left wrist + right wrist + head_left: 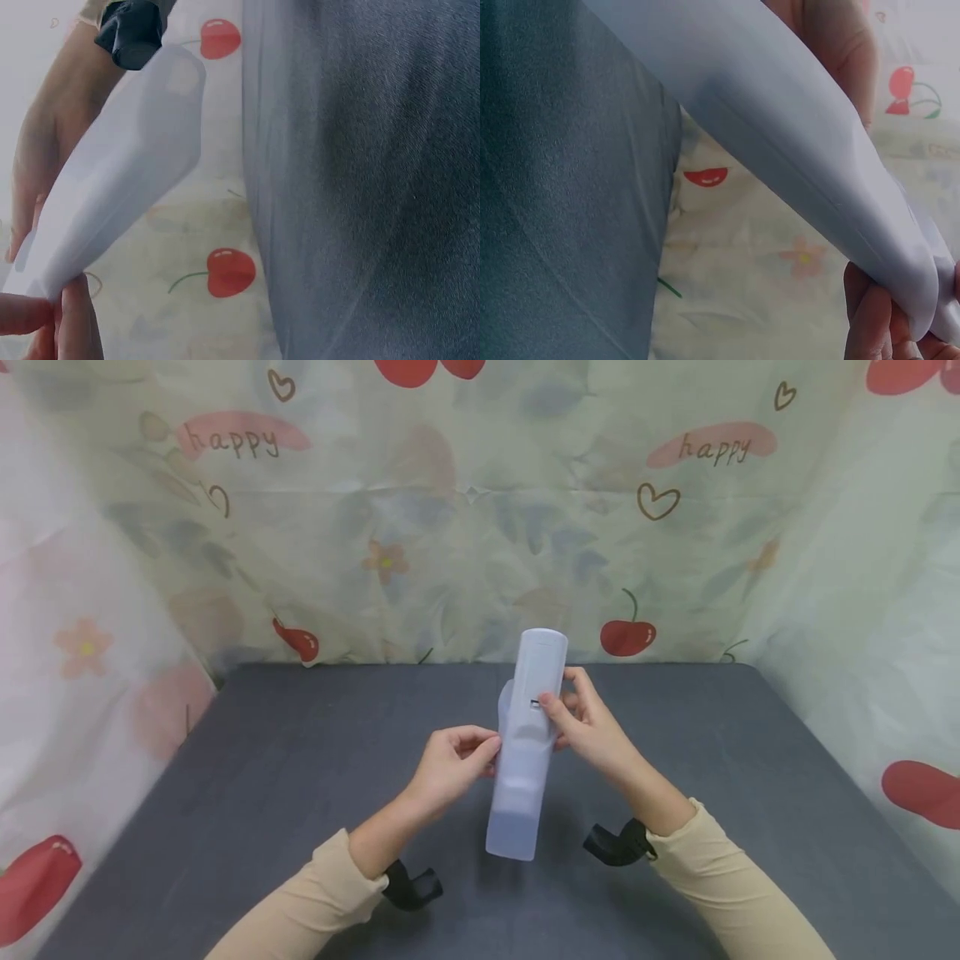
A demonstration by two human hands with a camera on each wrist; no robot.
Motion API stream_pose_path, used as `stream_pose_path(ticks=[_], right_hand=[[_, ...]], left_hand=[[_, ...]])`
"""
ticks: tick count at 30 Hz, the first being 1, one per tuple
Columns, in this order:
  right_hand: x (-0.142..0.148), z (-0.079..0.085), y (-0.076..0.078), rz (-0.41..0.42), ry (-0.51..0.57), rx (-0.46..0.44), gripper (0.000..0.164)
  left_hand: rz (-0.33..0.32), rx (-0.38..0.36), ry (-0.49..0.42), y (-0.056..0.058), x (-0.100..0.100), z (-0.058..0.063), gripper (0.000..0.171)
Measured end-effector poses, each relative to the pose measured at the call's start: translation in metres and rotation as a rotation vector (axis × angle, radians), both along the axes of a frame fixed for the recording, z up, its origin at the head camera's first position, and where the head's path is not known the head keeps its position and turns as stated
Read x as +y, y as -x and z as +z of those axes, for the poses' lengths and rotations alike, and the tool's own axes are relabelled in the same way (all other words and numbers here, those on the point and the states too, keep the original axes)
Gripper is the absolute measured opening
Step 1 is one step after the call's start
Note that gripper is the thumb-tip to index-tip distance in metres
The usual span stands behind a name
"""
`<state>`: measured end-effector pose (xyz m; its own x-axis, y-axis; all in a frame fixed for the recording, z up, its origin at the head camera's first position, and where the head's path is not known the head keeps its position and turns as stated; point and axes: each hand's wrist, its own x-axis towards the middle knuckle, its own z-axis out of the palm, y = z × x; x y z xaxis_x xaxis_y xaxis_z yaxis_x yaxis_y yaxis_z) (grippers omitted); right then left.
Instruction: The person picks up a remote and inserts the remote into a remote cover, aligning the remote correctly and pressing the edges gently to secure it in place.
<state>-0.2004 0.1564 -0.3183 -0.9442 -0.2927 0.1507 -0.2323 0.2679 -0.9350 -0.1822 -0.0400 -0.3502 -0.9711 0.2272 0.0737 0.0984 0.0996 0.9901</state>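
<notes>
A long white plastic case [529,752] with rounded ends is held up, slightly tilted, over the table. It has a small dark slot near its upper end and a more see-through lower end; its exact kind cannot be told. Behind its left edge a pale flap-like part [505,700] sticks out. My right hand [600,735] grips the upper right side, thumb on the front by the slot, other fingers partly hidden behind. With thumb and fingertips, my left hand [450,767] pinches the left edge around mid-length. Both wrist views show the white case [142,142] close up.
Under the hands lies a dark grey table [300,793]. Cloth printed with cherries and hearts [480,527] hangs behind it and along both sides. Black curved mounts [411,887] jut inward from both wrists, below the hands.
</notes>
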Motion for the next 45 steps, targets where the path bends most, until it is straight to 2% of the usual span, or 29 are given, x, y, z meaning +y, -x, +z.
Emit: stream_pose_path(ticks=[12, 19, 23, 28, 32, 35, 40, 45], right_hand=[[-0.004, -0.008, 0.001, 0.033, 0.006, 0.008, 0.042], [-0.007, -0.009, 0.000, 0.034, 0.017, 0.004, 0.042], [-0.007, -0.008, -0.003, 0.010, -0.009, -0.011, 0.044], [-0.005, -0.008, -0.005, -0.064, -0.021, -0.039, 0.044], [-0.005, -0.007, -0.004, -0.103, -0.028, -0.010, 0.042], [-0.006, -0.008, -0.004, -0.093, -0.040, 0.020, 0.038], [-0.005, -0.009, -0.006, -0.031, -0.022, 0.008, 0.040], [0.001, -0.010, -0.010, 0.005, 0.001, -0.057, 0.043]], left_hand=[[0.108, -0.007, -0.014, -0.003, 0.005, 0.001, 0.017], [0.141, -0.004, 0.003, -0.001, 0.005, 0.000, 0.018], [0.107, -0.018, 0.003, -0.001, 0.004, -0.001, 0.019], [0.005, -0.034, 0.012, -0.002, 0.000, 0.004, 0.024], [-0.083, -0.052, 0.102, -0.002, 0.000, 0.009, 0.034], [-0.120, -0.044, 0.180, -0.002, 0.002, 0.011, 0.038], [-0.118, 0.032, 0.168, 0.000, 0.004, 0.007, 0.031], [-0.038, 0.077, 0.149, 0.001, 0.000, 0.006, 0.024]])
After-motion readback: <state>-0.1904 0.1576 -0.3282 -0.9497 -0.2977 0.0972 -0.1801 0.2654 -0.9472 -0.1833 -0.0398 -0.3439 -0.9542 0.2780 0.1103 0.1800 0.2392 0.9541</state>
